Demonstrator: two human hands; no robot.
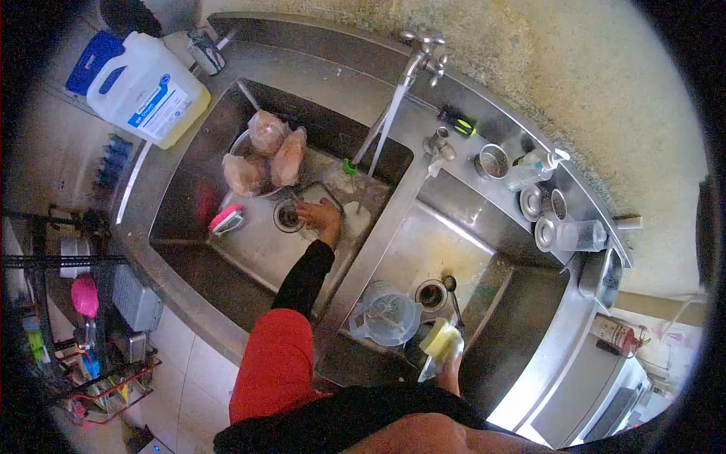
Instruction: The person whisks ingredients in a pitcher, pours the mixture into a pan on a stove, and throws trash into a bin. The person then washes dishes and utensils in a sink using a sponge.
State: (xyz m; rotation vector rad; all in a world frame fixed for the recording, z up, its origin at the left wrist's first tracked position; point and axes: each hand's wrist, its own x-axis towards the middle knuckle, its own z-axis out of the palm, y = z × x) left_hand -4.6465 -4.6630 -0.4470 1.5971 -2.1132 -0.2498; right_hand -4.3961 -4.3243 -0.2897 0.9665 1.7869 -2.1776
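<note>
My left hand (321,221) is low in the left sink basin, beside the drain (287,217), fingers spread, holding nothing. Wrapped pinkish packages (248,175) sit in a round bowl behind it. A pink-and-white brush (227,219) lies to its left. In the right basin, my right hand (451,365) is closed on a yellow sponge (439,338), with some suds around it. A clear plastic jug (387,314) and a dark spoon (451,285) are near the sponge.
Water runs from the tap (414,68) into the left basin. Metal cups (493,161) and clear bottles (582,235) line the right ledge. A large detergent jug (147,91) stands at the upper left. A divider (378,246) separates the basins.
</note>
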